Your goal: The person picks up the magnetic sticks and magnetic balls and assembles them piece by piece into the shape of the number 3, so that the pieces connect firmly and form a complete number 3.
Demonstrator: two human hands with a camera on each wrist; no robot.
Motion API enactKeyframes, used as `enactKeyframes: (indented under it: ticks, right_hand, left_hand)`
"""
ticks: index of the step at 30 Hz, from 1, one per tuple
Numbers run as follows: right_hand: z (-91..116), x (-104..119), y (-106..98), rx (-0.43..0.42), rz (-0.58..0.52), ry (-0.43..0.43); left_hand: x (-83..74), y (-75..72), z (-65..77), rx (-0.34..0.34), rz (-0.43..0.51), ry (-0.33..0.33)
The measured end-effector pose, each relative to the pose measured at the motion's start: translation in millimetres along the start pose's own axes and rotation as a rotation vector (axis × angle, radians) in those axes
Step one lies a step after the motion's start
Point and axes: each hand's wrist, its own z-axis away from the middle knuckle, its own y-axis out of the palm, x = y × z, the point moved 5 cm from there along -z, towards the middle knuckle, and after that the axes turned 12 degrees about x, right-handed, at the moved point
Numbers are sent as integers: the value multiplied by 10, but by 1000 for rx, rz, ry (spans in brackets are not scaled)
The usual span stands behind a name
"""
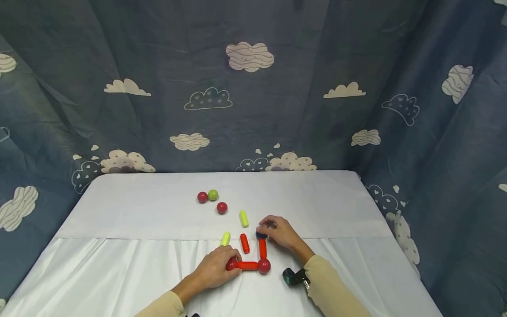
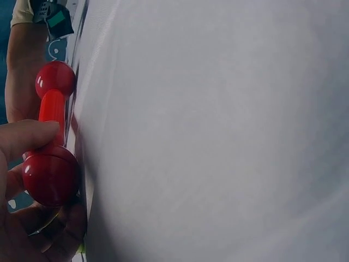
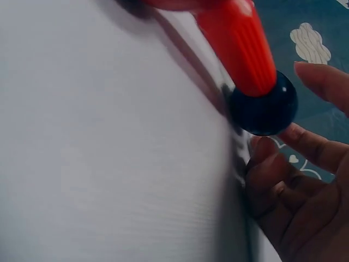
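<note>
On the white table lies an L-shaped piece of red balls and red rods with a dark blue ball at its far end. My left hand grips the red ball at the near left end, its thumb across the red rod beside it. That rod runs to the red corner ball, from which another red rod reaches the blue ball. My right hand is around the blue ball, thumb apart from it in the right wrist view and a fingertip close against it; whether they touch is unclear.
A loose red rod lies inside the L. Beyond it is a yellow rod; another yellow rod lies just past my left hand. Farther back sit a red ball, another red ball and a green ball. A cloud-patterned curtain hangs behind.
</note>
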Motion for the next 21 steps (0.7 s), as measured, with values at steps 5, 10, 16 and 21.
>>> enactKeyframes:
  ticks: [5, 10, 16, 21]
  right_hand:
    - [-107, 102, -97, 27, 54, 27]
    - [-285, 194, -166, 102, 62, 71]
    - [-485, 276, -162, 270, 103, 108]
    - [-634, 357, -157, 383, 165, 110]
  left_hand:
    - [4, -19, -10, 0, 3, -9]
    - [13, -41, -23, 4, 21, -6]
    - [14, 6, -12, 30, 38, -13]
    - [3, 27, -2, 26, 41, -21]
